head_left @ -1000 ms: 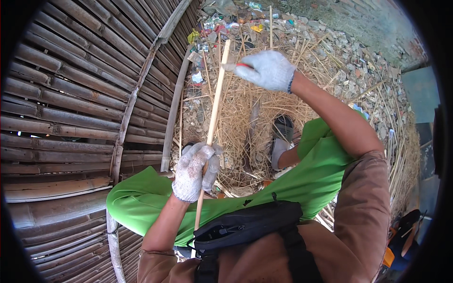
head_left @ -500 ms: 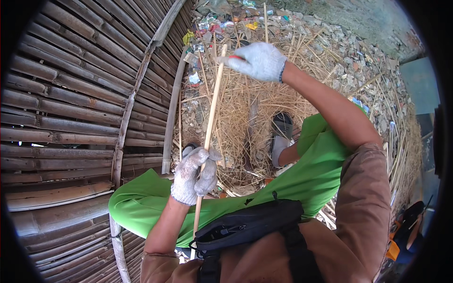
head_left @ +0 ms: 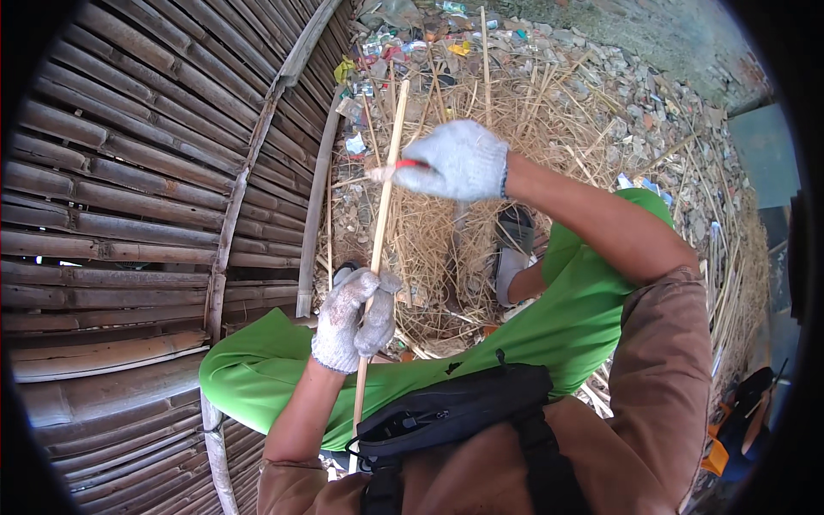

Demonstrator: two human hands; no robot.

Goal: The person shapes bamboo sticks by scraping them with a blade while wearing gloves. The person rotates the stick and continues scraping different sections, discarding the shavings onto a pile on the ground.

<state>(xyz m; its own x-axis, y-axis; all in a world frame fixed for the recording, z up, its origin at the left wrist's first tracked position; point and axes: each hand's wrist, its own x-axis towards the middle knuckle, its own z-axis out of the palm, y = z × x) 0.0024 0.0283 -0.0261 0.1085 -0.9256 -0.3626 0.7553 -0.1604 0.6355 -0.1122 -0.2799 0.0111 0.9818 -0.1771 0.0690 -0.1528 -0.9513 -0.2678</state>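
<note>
A long pale bamboo strip (head_left: 386, 202) runs upright from my lap to a little past my knees. My left hand (head_left: 345, 319), in a soiled white knit glove, is closed around its lower part, thumb and fingers pinching it. My right hand (head_left: 466, 160), gloved in cleaner white, grips a red-handled knife (head_left: 414, 163). Its blade lies across the strip's upper half; the blade is blurred, and I cannot tell how deep it bites. Beyond the knife, the strip's top end stands free.
A slatted bamboo wall (head_left: 146, 206) rises close on my left. Straw-like shavings (head_left: 446, 232) cover the ground around my sandalled feet, with rubble and litter (head_left: 386, 51) further off. A black bag (head_left: 455, 408) rests against my front. Thin strips (head_left: 721, 292) lie at the right.
My right hand has drawn the knife down along the strip, from near its top end toward my left hand. The left hand has stayed in place.
</note>
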